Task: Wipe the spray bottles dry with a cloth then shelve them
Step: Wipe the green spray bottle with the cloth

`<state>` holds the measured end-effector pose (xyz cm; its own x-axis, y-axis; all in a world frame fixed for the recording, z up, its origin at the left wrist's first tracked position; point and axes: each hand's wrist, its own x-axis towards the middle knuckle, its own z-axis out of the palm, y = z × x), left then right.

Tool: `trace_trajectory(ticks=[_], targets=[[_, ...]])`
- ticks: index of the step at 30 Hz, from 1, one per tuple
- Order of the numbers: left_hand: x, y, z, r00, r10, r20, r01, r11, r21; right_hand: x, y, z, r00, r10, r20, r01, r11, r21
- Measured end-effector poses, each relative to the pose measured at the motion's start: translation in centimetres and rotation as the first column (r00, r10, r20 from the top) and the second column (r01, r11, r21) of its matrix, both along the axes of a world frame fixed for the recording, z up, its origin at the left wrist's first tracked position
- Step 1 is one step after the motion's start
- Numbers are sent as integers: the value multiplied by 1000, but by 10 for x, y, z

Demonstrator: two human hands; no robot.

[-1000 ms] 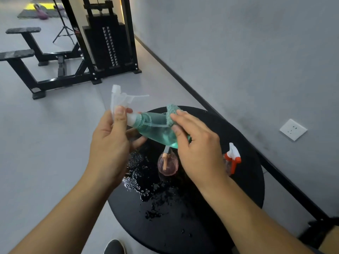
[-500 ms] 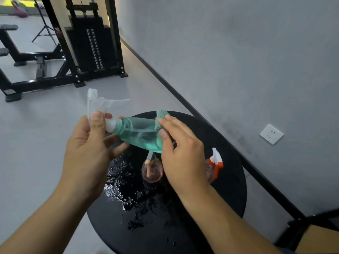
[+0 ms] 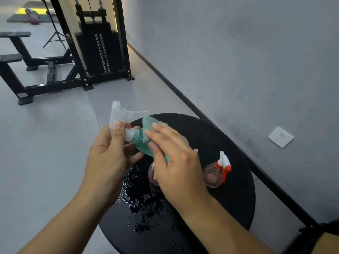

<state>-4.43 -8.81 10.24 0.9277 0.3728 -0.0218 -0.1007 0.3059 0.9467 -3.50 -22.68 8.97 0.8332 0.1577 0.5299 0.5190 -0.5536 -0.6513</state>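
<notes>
Holding the green bottle (image 3: pixel 142 143) tipped sideways above the desk (image 3: pixel 236 202), I pinch its neck with my left hand (image 3: pixel 108 160) so the body lies bare for wiping. My right hand (image 3: pixel 176 162) has its fingers (image 3: pixel 156 132) pressed on the cloth (image 3: pixel 149 122), wrapping the bottle's shoulder. Below on the desk, two pink bottles (image 3: pixel 213 176) wait beside a puddle (image 3: pixel 139 202) that could rewet them.

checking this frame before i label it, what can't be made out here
Head view only:
- Green translucent spray bottle: its lower body is hidden by the right hand and teal cloth.
- Pink round bottle behind that hand: mostly covered.
- Round black table: near edge cut off by the frame.
- Shelf: not in view.
</notes>
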Motion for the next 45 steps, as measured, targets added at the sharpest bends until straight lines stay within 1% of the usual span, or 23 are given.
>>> trace_trajectory(ticks=[2, 3, 6, 8, 13, 15, 18, 22, 25, 27, 30, 33, 36, 38, 39, 42, 45], targets=[[0, 1, 1, 1000, 6, -4, -6, 1000, -14, 2, -1, -1, 999, 23, 38, -23, 1000, 1], [1, 4, 2, 1000, 18, -3, -18, 1000, -18, 5, -4, -1, 999, 5, 35, -6, 1000, 12], [3, 12, 6, 998, 56, 5, -56, 998, -12, 12, -14, -4, 996, -82, -34, 84, 995, 62], [3, 13, 6, 998, 63, 7, -63, 998, -2, 10, -14, -6, 993, -102, -54, 106, 992, 74], [3, 9, 2, 999, 50, -10, -50, 999, 1, 5, -7, -8, 999, 2, 50, -3, 1000, 11], [3, 13, 4, 998, 55, -6, -55, 998, -3, 9, -12, -7, 999, -25, 27, 24, 999, 27], [3, 17, 6, 998, 70, 0, -70, 998, -3, 12, -16, -6, 996, -81, -30, 83, 992, 94], [2, 16, 7, 998, 60, -14, -60, 998, 10, 10, -12, -7, 999, -46, -4, 46, 996, 79], [1, 17, 9, 998, 57, -15, -57, 998, 1, 13, -15, -5, 998, -61, -28, 65, 985, 160], [1, 16, 9, 999, 49, -24, -50, 998, -24, 13, -15, -4, 997, -74, -37, 80, 978, 193], [1, 14, 9, 999, 15, -33, -19, 995, -98, 11, -13, -6, 996, -90, 1, 88, 977, 192], [3, 15, 9, 997, 4, -72, -18, 980, -199, 9, -12, -8, 993, -97, 70, 85, 983, 163], [7, 20, 8, 991, 14, -135, -55, 951, -304, 6, -8, -10, 995, -54, 78, 43, 990, 133], [7, 24, 8, 987, 4, -162, -59, 938, -342, 7, -8, -11, 997, -39, 60, 31, 992, 126], [7, 25, 8, 986, -5, -167, -55, 933, -356, 8, -9, -11, 998, -45, 37, 40, 989, 142], [6, 26, 10, 987, -35, -155, -27, 924, -382, 12, -13, -7, 993, -66, -99, 89, 965, 246], [5, 23, 11, 988, -59, -145, -8, 908, -420, 10, -11, -6, 987, -73, -142, 108, 958, 264]])
